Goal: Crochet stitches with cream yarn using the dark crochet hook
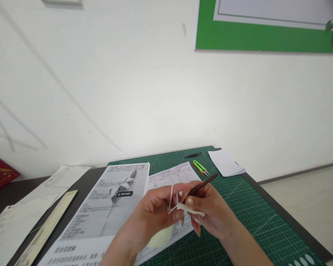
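Note:
My left hand [152, 212] pinches white yarn [174, 205], with strands looped up over its fingers. My right hand [211, 214] grips a dark crochet hook [204, 184] whose handle points up and to the right; its tip is hidden among the yarn between my fingers. A small white crocheted piece [192, 210] hangs at the hook. Both hands hover above printed sheets on a green cutting mat [246, 207]. A pale ball of yarn [161, 238] peeks out under my left hand.
A grey instruction sheet [111, 201] with a flower picture and a pink form [172, 175] lie on the mat. Green thread snips [200, 167], a dark pen [193, 155] and white paper [224, 162] lie farther back. Papers and a ruler [47, 229] lie to the left.

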Tool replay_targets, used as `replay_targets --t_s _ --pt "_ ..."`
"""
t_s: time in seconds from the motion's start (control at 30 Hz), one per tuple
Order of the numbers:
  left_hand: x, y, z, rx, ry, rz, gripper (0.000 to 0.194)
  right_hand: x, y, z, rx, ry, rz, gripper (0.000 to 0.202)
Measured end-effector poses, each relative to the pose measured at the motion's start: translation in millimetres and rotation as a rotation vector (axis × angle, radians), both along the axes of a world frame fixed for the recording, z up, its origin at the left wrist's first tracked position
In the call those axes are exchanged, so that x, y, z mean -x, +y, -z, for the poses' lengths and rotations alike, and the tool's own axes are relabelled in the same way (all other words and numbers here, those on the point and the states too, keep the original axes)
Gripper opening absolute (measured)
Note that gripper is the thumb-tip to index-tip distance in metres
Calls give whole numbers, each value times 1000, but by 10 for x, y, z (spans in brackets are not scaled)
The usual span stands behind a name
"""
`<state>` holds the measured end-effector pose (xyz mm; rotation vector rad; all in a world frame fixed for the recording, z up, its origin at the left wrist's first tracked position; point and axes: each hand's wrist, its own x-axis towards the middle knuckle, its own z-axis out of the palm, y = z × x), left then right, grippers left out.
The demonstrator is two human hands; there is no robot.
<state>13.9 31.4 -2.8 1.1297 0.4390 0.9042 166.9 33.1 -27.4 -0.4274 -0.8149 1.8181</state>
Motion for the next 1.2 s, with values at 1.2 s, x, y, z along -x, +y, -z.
replay_targets --t_s 1.2 --pt "-32 -37 -22 232 -371 -58 48 7 7 -25 13 88 110 14"
